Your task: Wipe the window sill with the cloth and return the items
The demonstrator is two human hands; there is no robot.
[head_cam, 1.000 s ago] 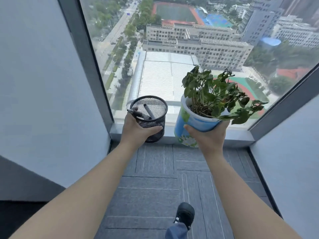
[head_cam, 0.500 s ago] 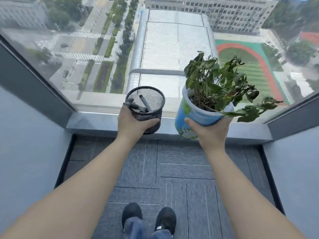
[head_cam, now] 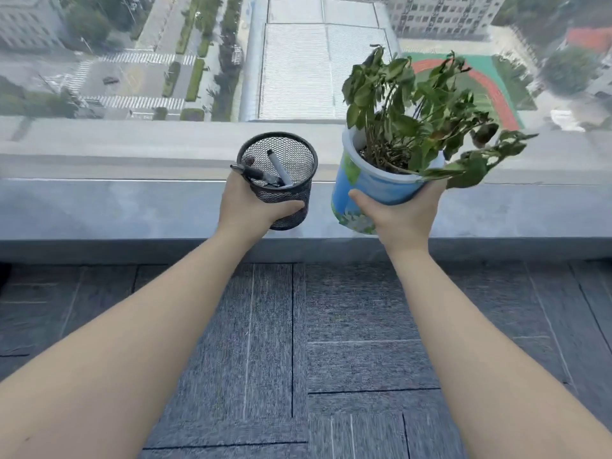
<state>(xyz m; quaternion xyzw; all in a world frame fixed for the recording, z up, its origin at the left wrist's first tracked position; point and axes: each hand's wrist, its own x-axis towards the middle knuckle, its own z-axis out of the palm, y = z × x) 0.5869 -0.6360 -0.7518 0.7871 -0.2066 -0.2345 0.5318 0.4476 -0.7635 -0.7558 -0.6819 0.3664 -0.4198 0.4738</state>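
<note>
Head view: your left hand (head_cam: 246, 207) grips the mesh pen holder (head_cam: 281, 183), your right hand (head_cam: 402, 213) the potted plant (head_cam: 381, 167), both over the bare sill (head_cam: 132, 207); returning them looks like what's left.

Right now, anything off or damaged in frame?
The plant looks wilted: leaves droop and curl, some browned at the right. Its pot is tilted in the right hand. One pen hangs over the rim of the mesh cup in the left hand. No spill.

both arms outstretched, left hand (head_cam: 246, 207) and right hand (head_cam: 399, 215) gripping.
</note>
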